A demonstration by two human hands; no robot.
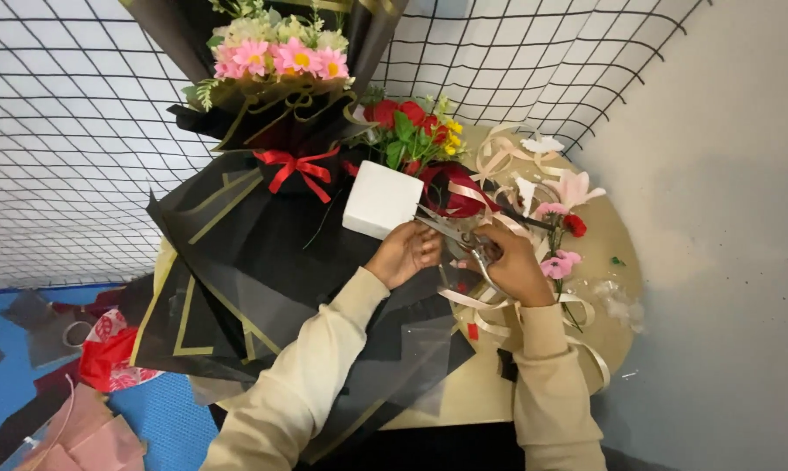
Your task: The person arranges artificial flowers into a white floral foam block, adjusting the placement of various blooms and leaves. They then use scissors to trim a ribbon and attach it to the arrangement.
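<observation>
Gripping scissors (451, 234) in right hand (512, 266) — foam block (382, 200) beside left hand (404, 253)

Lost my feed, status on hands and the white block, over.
Left hand on white foam block. Right hand gripping scissors, blades toward the block. Pink ribbon loose under the right wrist.

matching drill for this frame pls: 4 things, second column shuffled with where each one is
Things:
1. scissors
2. white block
3. red bow
4. pink daisies

Places:
A. top of the black-wrapped bouquet
B. tied round the bouquet's black wrap
C. in the right hand
D. at the left hand fingertips, beside the red roses

Pairs: 1-C, 2-D, 3-B, 4-A
</observation>
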